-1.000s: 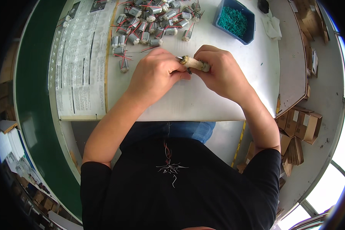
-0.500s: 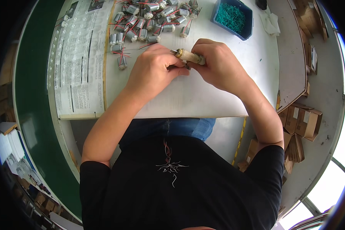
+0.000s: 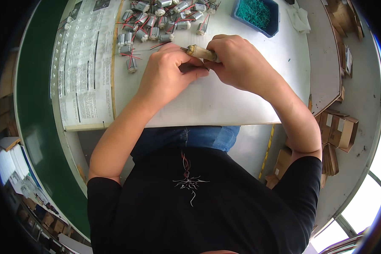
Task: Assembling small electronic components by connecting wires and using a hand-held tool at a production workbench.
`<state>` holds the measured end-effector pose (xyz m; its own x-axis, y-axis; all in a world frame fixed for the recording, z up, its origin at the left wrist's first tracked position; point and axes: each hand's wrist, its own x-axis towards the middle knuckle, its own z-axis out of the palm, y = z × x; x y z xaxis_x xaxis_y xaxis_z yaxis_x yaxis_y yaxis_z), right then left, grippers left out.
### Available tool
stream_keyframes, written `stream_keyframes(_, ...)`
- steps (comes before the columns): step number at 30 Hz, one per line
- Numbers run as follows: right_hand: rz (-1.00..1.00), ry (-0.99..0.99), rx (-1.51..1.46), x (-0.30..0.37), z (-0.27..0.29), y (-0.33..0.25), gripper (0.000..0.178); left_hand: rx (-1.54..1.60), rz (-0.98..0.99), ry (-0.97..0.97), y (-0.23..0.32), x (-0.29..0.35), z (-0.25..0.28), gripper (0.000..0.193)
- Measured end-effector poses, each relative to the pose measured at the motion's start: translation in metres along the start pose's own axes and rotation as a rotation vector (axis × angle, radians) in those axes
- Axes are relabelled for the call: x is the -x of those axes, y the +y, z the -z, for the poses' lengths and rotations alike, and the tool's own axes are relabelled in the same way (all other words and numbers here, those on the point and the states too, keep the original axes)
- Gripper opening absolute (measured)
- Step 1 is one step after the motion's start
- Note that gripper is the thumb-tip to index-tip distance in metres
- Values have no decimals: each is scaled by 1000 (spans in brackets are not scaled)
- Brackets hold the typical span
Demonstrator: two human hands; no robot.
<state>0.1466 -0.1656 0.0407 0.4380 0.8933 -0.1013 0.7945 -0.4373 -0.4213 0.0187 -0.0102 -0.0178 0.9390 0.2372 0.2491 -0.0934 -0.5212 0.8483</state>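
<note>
My right hand is closed around a hand tool with a pale, worn wooden handle. Its thin metal tip points left, over the fingers of my left hand. My left hand is closed in a pinch, its fingertips meeting those of my right hand. A small dark bit shows where the fingertips meet, but most of whatever is pinched there is hidden. Just beyond my left hand lies a pile of small silver motors with white ends and red wires. One motor sits apart, nearer to me.
A blue bin of small green pieces stands at the far right of the white table. Beside it is a crumpled white cloth. Printed sheets cover the table's left side. Cardboard boxes stand at the right.
Both hands and the wooden-handled tool have shifted slightly left and away from me. The view has also moved a little. Both hands stay closed.
</note>
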Motion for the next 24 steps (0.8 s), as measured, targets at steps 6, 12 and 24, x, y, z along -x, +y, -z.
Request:
stream_keyframes(6, -67, 28, -92, 4, 3, -1, 22, -63, -81, 4, 3, -1, -1, 22)
stream_keyframes(12, -192, 19, -253, 17, 5, 7, 29, -106, -175, -69, 0, -5, 3, 22)
stream_keyframes(24, 33, 254, 249, 45, -30, 25, 59, -79, -142, -133, 1, -10, 7, 24)
